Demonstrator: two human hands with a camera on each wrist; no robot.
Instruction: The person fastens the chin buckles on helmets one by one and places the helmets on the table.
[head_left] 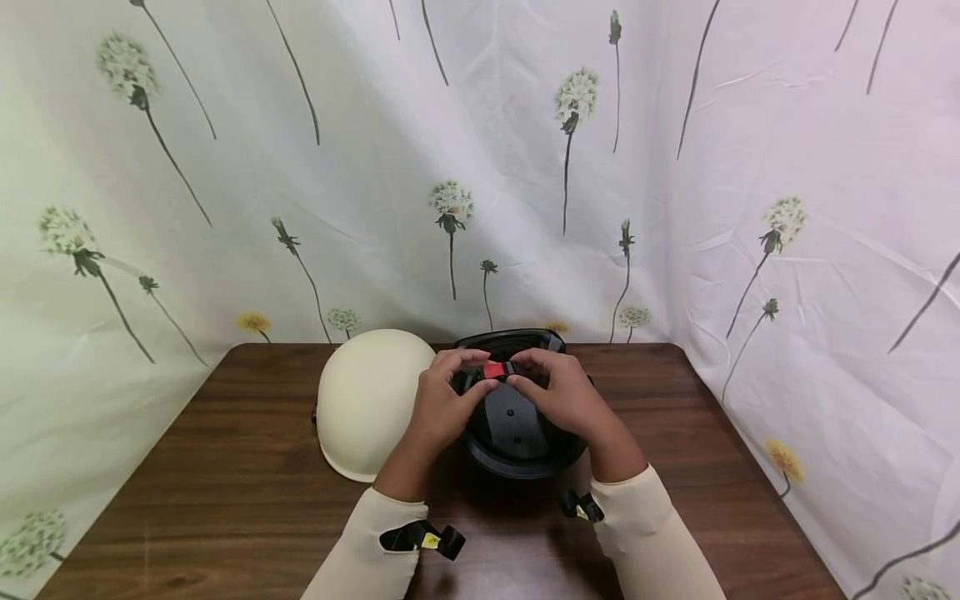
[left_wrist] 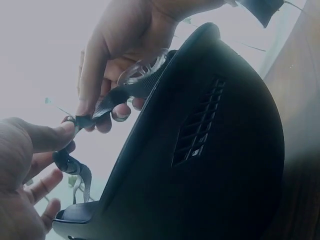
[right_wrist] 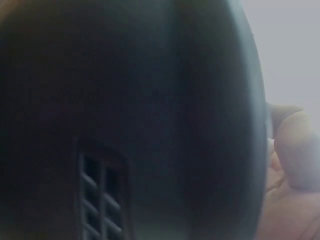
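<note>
A black helmet (head_left: 525,467) lies upside down on the table, its hollow inside facing up. Over its opening, both hands hold the chin strap buckle, which has a red part (head_left: 493,371). My left hand (head_left: 442,402) pinches the buckle's left end between thumb and fingers. From the other side, my right hand (head_left: 561,390) pinches the right end. In the left wrist view, the strap (left_wrist: 120,97) runs from the helmet rim to the fingertips. The black shell (right_wrist: 200,120) fills most of the right wrist view and hides much of the work there.
A cream helmet (head_left: 373,400) sits dome up, close to the left of the black one. Both stand near the far edge of the brown wooden table (head_left: 225,467). White curtains (head_left: 510,150) with a dandelion print hang behind and at the sides.
</note>
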